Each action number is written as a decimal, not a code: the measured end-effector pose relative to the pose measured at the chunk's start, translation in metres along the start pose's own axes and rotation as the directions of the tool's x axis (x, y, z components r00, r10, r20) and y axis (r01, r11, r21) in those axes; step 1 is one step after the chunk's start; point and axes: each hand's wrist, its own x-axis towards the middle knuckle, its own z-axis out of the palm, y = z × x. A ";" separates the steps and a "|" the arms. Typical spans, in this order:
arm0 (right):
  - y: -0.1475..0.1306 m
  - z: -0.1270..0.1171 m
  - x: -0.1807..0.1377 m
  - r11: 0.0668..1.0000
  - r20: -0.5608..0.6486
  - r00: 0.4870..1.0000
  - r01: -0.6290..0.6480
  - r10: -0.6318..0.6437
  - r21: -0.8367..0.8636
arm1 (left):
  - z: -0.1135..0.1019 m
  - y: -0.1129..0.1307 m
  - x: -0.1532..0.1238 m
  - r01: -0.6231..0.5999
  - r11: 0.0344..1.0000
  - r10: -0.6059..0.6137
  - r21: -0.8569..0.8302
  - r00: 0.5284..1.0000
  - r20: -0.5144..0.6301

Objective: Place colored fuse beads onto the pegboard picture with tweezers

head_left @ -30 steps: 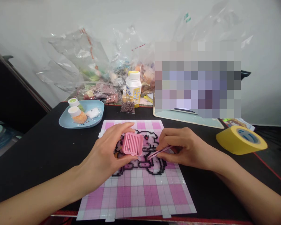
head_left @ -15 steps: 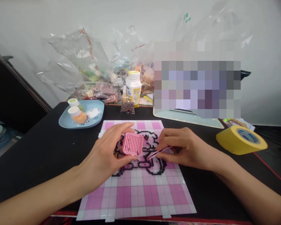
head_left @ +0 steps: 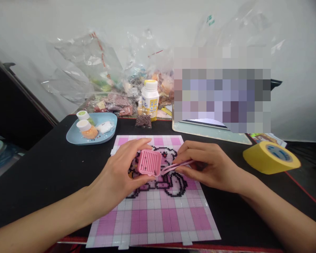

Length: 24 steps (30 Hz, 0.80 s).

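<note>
My left hand (head_left: 118, 175) grips a small pink ridged tray (head_left: 149, 162) between thumb and fingers, a little above a pink checked pegboard (head_left: 152, 214). A few dark beads lie in the tray. My right hand (head_left: 208, 165) pinches pink tweezers (head_left: 175, 166), whose tips point left and almost touch the tray's right edge. A partly filled bead picture with a black outline (head_left: 173, 184) lies on the board under both hands.
A blue plate (head_left: 73, 137) with small bead pots sits at the back left. A white bottle (head_left: 150, 98) and plastic bags of beads stand behind the board. A yellow tape roll (head_left: 271, 157) lies at the right. A blurred screen stands at the back.
My right hand has lifted the tweezers off the board and moved them left and up, toward the pink tray. My left hand has stayed in place.
</note>
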 end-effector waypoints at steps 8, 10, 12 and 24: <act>0.001 0.011 0.000 0.998 -0.029 0.999 0.040 -0.042 -0.052 | 0.001 -0.001 0.000 -0.029 0.999 0.029 -0.017 1.000 0.008; 0.001 0.012 0.000 0.997 -0.046 0.997 0.051 -0.054 -0.059 | 0.002 -0.002 0.000 -0.038 0.999 0.038 -0.020 0.999 0.009; 0.000 0.014 0.000 0.997 -0.047 0.997 0.057 -0.060 -0.056 | 0.002 -0.002 -0.001 -0.046 0.999 0.046 -0.020 0.999 0.011; 0.001 0.018 0.001 0.996 -0.018 0.998 0.065 -0.066 -0.053 | 0.002 0.000 0.000 -0.025 0.999 0.026 -0.044 0.999 0.029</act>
